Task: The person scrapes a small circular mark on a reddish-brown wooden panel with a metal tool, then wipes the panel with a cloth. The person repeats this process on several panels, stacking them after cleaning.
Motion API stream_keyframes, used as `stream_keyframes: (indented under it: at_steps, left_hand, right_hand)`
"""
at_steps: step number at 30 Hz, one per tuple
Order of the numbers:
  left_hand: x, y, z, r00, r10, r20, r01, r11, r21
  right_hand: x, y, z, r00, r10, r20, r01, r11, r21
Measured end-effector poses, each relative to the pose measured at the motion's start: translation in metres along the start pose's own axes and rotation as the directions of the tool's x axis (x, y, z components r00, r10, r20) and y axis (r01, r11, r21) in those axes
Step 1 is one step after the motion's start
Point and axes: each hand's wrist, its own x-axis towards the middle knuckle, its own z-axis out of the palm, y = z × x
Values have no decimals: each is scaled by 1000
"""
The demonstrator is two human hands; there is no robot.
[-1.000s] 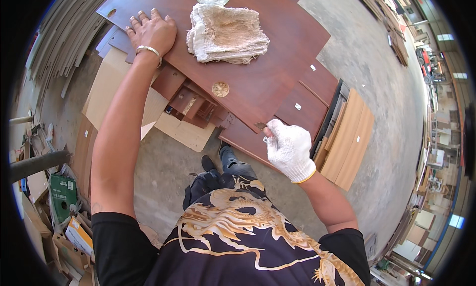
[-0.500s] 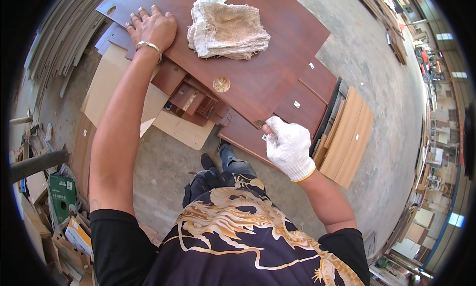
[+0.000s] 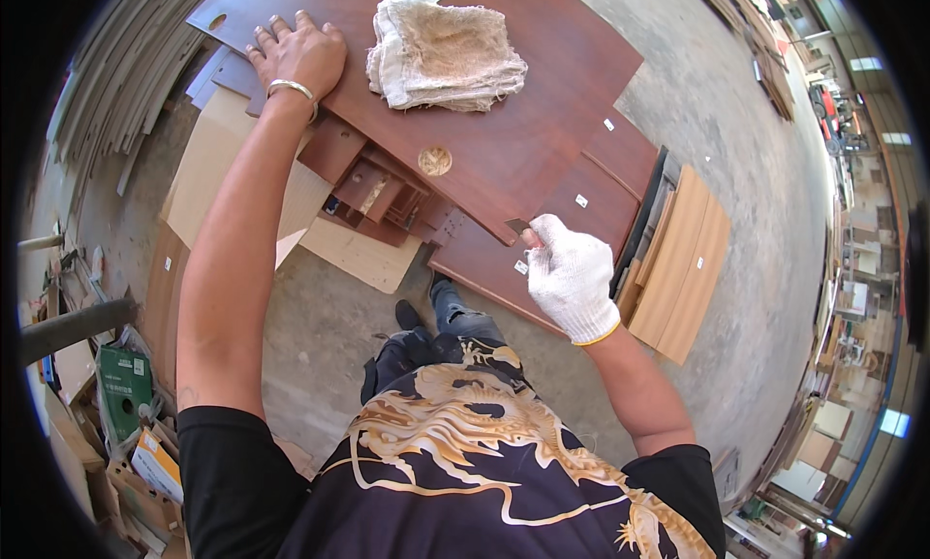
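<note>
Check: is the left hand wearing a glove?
No: the left hand is bare, with a metal bangle at the wrist, pressed flat on the reddish-brown panel; only the right hand has a white knit glove.

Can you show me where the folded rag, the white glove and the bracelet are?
Rag (image 3: 444,55), head view, middle of the folded cloth.
White glove (image 3: 572,280), head view, back of the right hand.
Bracelet (image 3: 291,87), head view, band on the left wrist.
</note>
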Motion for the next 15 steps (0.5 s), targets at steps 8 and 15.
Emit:
stream_keyframes:
  at_steps: [8,15]
  left_hand:
    - [-3,3,-7,999,-24,48,24,1000,-4]
    - [-4,3,-8,999,-16,49,17,1000,-4]
  right_hand:
    - [-9,-7,7,999,11,-50,-13,1000,-25]
    - [-12,-20,7,992,119,-40,-121,992,-32]
